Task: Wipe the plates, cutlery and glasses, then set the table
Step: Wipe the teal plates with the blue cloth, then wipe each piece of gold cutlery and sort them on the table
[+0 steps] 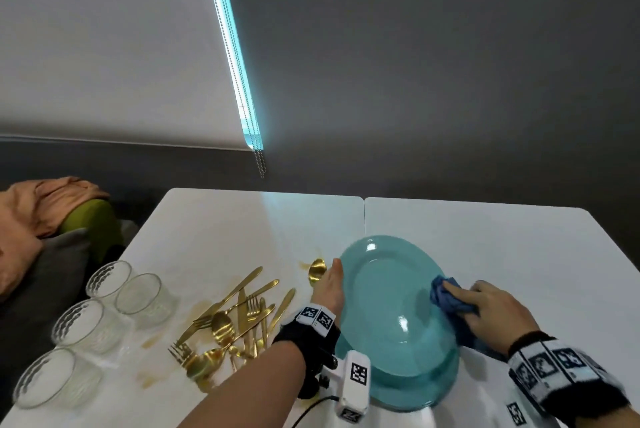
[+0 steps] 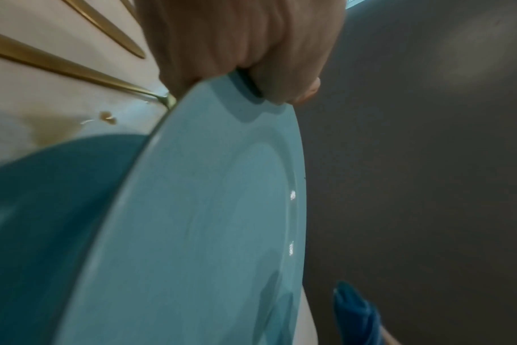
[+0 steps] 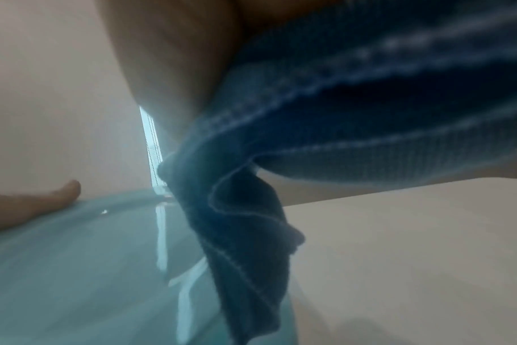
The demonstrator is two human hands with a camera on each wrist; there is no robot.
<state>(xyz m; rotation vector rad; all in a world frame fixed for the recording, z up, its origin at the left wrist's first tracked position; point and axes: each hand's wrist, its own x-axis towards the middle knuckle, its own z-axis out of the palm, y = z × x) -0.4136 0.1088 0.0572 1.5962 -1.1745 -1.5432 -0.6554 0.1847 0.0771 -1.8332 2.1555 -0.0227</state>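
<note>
A teal plate (image 1: 384, 292) is tilted up off a second teal plate (image 1: 426, 389) lying on the white table (image 1: 242, 230). My left hand (image 1: 330, 284) grips its left rim, thumb over the edge (image 2: 284, 93). My right hand (image 1: 491, 310) holds a bunched blue cloth (image 1: 448, 299) against the plate's right rim; the cloth (image 3: 251, 221) hangs over the plate's edge (image 3: 74, 268). A heap of gold cutlery (image 1: 235, 320) lies left of the plates, with one gold spoon (image 1: 317, 270) beside my left thumb. Several clear ribbed glasses (image 1: 104, 310) stand at the table's left.
Brownish spill stains (image 1: 152, 343) mark the table around the cutlery. Cushions and an orange cloth (image 1: 52, 206) lie on a seat left of the table. Bare tabletop (image 1: 519, 247) stretches beyond and right of the plates. A blind's bead chain (image 1: 259, 161) hangs behind.
</note>
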